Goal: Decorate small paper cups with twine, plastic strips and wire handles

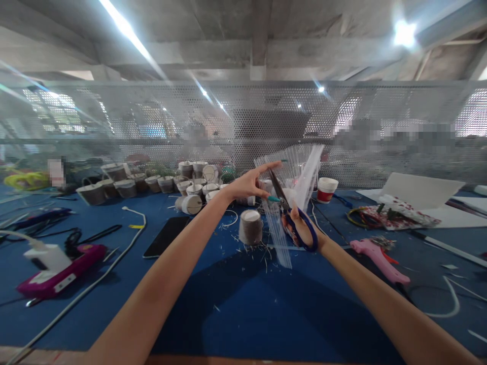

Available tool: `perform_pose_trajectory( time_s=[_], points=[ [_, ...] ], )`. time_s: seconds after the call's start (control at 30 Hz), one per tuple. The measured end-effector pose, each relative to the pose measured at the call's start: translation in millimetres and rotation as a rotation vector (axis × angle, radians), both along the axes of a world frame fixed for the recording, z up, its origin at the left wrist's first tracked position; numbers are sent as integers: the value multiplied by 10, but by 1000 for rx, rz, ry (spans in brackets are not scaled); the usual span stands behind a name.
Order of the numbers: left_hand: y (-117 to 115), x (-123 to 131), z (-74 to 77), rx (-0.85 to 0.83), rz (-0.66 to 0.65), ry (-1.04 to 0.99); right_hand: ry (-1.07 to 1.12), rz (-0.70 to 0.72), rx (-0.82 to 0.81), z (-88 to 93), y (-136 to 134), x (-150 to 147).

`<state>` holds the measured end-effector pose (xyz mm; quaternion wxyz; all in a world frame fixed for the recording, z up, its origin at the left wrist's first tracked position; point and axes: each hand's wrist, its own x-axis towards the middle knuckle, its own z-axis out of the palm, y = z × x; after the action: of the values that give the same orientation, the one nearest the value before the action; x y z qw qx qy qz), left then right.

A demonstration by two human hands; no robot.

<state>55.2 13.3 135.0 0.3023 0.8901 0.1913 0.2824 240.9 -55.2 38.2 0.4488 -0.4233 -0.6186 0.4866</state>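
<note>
My left hand (249,183) is raised over the blue table (243,304), pinching a small green-tipped piece at its thumb while the forefinger stretches out against a clear ribbed plastic sheet (294,187). My right hand (299,225) grips blue-handled scissors (291,213), whose blades point up and left across the sheet. The sheet stands upright between both hands. An upturned grey paper cup (250,226) sits on the table just below my left hand, with small clippings scattered around it.
Several grey cups (160,183) line the back, and a red-and-white cup (326,189) stands right of the sheet. A pink glue gun (376,257), a black phone (166,236), a magenta device (57,276) with cables, and white sheets (418,195) lie around. A perforated metal screen (243,132) closes the far side.
</note>
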Motion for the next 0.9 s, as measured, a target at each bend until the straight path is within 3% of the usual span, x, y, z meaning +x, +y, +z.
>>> perform_pose_trajectory(
  time_s=[0.57, 0.73, 0.9],
  points=[
    [-9, -9, 11, 33, 26, 2, -15, -34, 31, 31, -20, -29],
    [52, -13, -1, 20, 45, -105, -24, -28, 57, 33, -14, -20],
    [172, -28, -18, 13, 182, -190, -24, -14, 28, 32, -15, -19]
  ],
)
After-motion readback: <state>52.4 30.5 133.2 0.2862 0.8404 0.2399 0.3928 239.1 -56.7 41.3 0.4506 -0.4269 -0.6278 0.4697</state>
